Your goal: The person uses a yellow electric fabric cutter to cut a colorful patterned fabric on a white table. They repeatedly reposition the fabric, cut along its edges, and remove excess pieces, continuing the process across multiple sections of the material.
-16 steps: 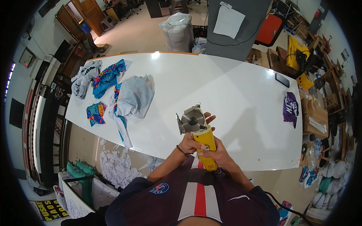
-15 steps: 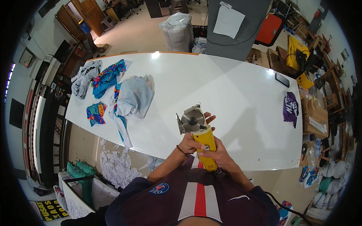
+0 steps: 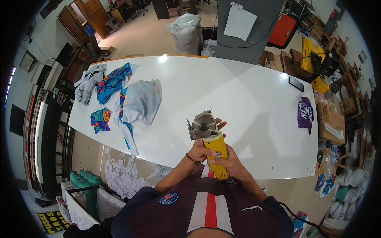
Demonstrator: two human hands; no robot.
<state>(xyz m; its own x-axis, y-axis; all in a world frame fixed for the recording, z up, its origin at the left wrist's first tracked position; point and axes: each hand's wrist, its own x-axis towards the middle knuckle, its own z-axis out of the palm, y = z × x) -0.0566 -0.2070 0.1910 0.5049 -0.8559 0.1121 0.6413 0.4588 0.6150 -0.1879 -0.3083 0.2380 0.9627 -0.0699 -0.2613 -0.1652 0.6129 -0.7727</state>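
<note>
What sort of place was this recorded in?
Probably a garment workshop: there is a yellow handheld rotary cutter, a large white worktable with patterned fabric pieces on its left side, and a heap of white scraps on the floor.

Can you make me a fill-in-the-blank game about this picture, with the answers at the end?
1. The left hand and right hand hold a cutter whose body is coloured ____.
2. The cutter's blade is shaped like a ____.
3. A bracelet is on the ____ wrist.
4. The cloth nearest the phone on the table is mainly ____.

Missing words: yellow; circle; left; purple.
</note>
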